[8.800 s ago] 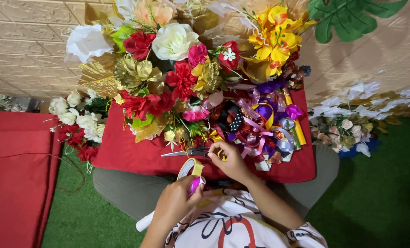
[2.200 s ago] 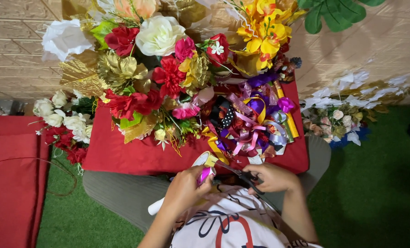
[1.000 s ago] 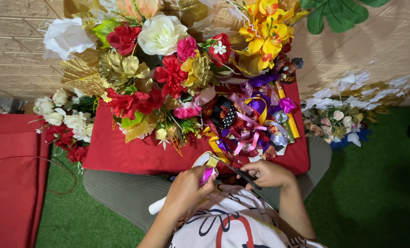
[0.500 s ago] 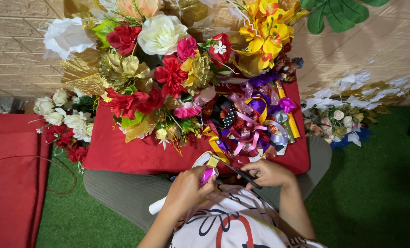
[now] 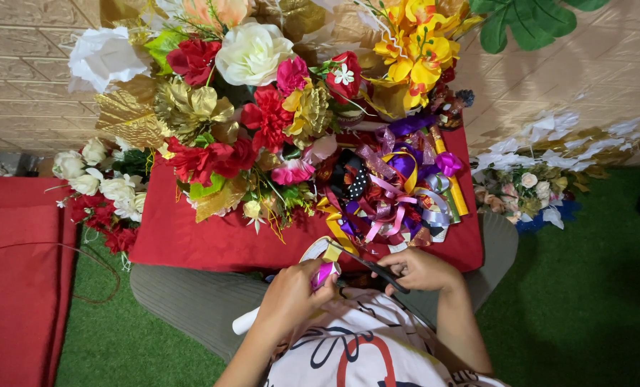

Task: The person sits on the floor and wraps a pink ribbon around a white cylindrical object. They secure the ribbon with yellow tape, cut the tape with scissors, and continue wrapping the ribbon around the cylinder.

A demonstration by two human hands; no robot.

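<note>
Scissors (image 5: 374, 266) in right hand (image 5: 420, 270) | left hand (image 5: 289, 299) pinches purple ribbon (image 5: 324, 273)

- Left hand (image 5: 291, 294) is curled around a small purple ribbon roll (image 5: 325, 272), thumb on top.
- Right hand (image 5: 420, 269) grips dark scissors (image 5: 377, 269), blades angled up-left toward the ribbon's yellow end (image 5: 332, 251).
- Just beyond the hands, a red cloth (image 5: 205, 240) covers the desk.
- On it, a tangle of ribbon bows (image 5: 398, 190) in purple, pink, yellow and silver.
- Left of the bows, artificial flowers (image 5: 255, 107): red, white, gold, pink.
- Green turf (image 5: 578, 301) lies at the right.
</note>
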